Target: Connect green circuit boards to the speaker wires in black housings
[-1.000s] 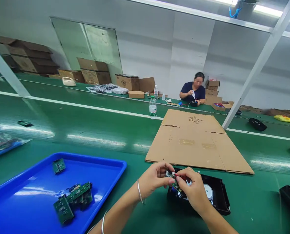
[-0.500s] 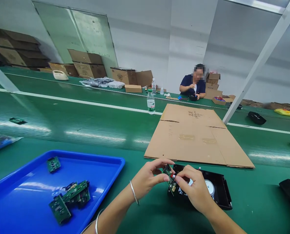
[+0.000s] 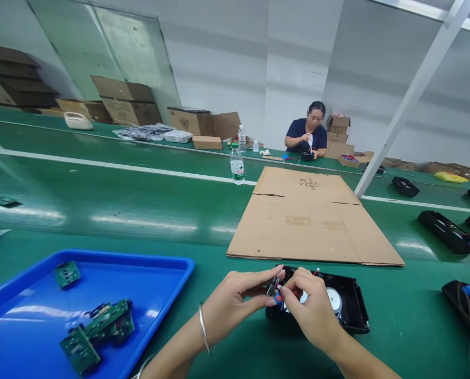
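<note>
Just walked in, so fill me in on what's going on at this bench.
The left hand holds a small circuit board above an open black case, with the right hand's fingertips at the board's edge. More boards lie in the blue tray to the left. Farther back, another person handles a dark object.

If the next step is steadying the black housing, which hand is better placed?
Right hand, probably: it's over the black housing, though its fingertips are busy at the circuit board. The left hand, farther out, grips that board.

Circuit boards (image 3: 79, 349) lie in the tray (image 3: 162, 281).
</note>
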Demonstrator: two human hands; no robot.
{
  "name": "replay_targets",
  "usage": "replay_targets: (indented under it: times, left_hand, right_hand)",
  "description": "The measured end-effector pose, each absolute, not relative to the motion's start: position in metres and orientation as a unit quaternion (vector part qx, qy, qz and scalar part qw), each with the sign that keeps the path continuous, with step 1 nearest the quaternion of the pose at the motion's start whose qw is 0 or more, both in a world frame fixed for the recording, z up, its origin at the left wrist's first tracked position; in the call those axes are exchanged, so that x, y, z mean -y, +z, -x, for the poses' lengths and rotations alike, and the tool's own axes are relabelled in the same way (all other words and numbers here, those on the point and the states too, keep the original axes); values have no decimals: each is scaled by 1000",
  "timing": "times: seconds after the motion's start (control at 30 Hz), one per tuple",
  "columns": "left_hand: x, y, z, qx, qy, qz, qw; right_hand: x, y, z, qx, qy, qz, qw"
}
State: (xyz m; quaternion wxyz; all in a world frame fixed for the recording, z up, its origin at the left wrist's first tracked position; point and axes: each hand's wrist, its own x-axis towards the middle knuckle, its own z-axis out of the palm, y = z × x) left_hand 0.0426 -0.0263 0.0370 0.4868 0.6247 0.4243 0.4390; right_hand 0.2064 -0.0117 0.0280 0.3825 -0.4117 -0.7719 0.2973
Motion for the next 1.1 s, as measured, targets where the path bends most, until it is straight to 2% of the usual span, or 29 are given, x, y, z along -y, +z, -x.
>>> replay_targets:
  times: [0.33, 0.5, 0.57, 0.67, 0.73, 0.8, 0.87, 0.93, 1.1]
  left_hand:
    - [25, 36, -48, -439, 442, -614, 484]
    - [22, 34, -49, -439, 445, -574, 529]
    - [21, 35, -49, -450, 437, -570, 531]
    - [21, 39, -46, -507, 395, -589, 490]
    - [23, 41, -46, -543, 359, -588, 479]
    - [26, 41, -49, -542, 330, -570, 522]
    - [29, 39, -55, -511, 309, -541, 592]
    - [32, 35, -64, -485, 299, -520, 637]
    - [32, 25, -78, -480, 329, -489, 649]
  right_hand:
    - [10, 28, -209, 759, 375, 381, 371]
    - [4, 38, -220, 787, 369, 382, 313]
    - [-2, 44, -231, 800, 336, 393, 303]
    - [-12, 47, -253, 814, 218, 457, 284]
    - [-17, 43, -267, 819, 138, 514, 214]
    - [-18, 37, -278, 815, 100, 557, 128]
    - [-14, 30, -283, 826, 120, 544, 92]
    - [-8, 24, -283, 852, 181, 481, 103]
    - [3, 18, -276, 872, 271, 389, 123]
